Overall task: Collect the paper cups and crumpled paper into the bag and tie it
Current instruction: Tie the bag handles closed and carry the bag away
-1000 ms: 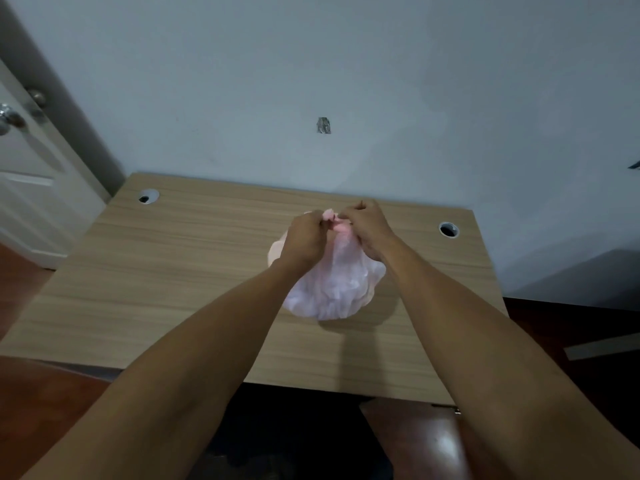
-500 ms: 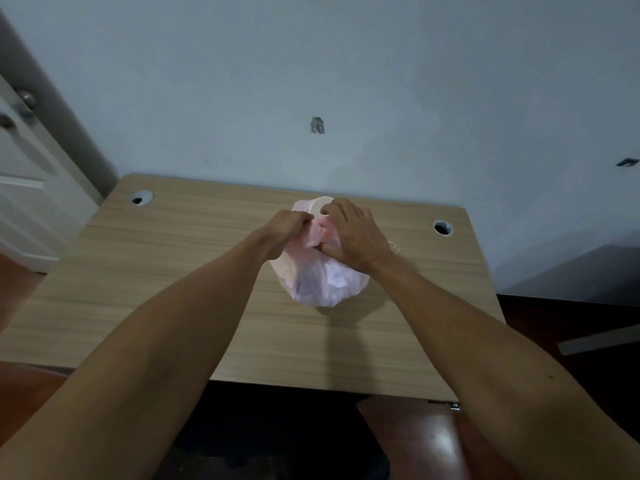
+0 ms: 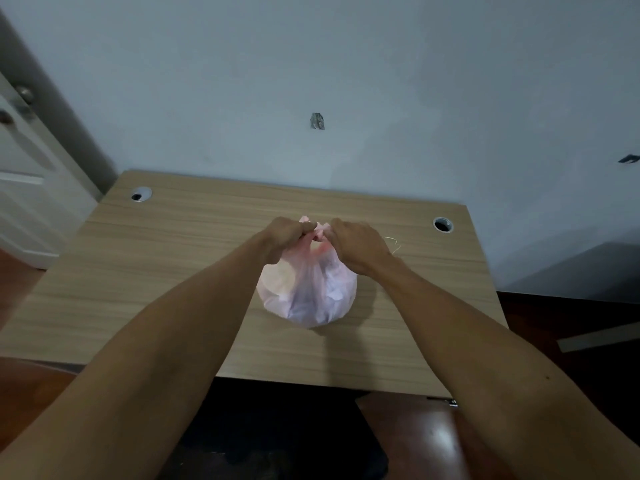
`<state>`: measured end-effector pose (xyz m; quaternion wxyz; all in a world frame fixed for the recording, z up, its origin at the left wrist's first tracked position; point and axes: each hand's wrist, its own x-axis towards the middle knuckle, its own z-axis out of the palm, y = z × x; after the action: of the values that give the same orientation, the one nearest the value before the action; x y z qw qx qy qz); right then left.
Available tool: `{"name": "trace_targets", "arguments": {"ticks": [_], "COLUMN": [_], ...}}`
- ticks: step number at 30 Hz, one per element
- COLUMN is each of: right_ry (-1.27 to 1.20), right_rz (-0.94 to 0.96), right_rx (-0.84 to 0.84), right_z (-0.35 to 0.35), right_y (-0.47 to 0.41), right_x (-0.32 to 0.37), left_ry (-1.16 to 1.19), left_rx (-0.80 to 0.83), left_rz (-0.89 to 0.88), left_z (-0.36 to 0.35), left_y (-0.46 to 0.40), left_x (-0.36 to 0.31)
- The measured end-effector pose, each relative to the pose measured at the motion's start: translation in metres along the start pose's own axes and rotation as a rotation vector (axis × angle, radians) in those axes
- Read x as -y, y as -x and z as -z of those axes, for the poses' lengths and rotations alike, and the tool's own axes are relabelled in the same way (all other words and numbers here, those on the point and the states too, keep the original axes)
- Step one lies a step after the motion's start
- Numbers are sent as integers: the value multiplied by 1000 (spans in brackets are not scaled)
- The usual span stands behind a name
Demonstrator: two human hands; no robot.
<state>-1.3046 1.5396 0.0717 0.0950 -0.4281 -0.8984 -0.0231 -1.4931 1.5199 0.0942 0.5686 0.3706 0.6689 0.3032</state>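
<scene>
Head view showed the bag [image 3: 308, 292] mid-tabletop, nearer the back edge. Left hand [image 3: 284, 239] and right hand [image 3: 356, 245] each gripped a bag ear. Uneven pulling could tear the thin plastic or slip the knot.

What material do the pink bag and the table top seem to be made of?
The bag: most likely thin plastic film, pale pink and half see-through, since dim shapes show through its wrinkled wall, and the left hand and right hand pinch its gathered top.
The table: light wood-grain surface with a matte look; it may be laminate rather than solid wood, but that cannot be told.
</scene>
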Motion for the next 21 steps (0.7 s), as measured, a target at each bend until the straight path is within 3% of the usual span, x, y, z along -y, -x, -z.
{"name": "trace_targets", "arguments": {"ticks": [6,11,14,18,21], "right_ry": [-320,-440,-569,-1079,-1488], "right_rz": [-396,-524,-659,-794,-834], "right_rx": [162,211,162,-35,-75], "right_z": [-15,-26,-28,-4,12], "right_y": [26,35,33,13,-5], "right_x": [-32,-35,-32,-16,-4], "left_ry": [-34,-56,-182,-176,-152], "left_rx": [-292,-369,-407,-392,-383], "left_rz": [21,18,-38,-223,-314], "left_z": [24,26,25,19,5], "left_y": [-11,-13,-13,-12,-12], "left_x": [24,49,51,40,33]}}
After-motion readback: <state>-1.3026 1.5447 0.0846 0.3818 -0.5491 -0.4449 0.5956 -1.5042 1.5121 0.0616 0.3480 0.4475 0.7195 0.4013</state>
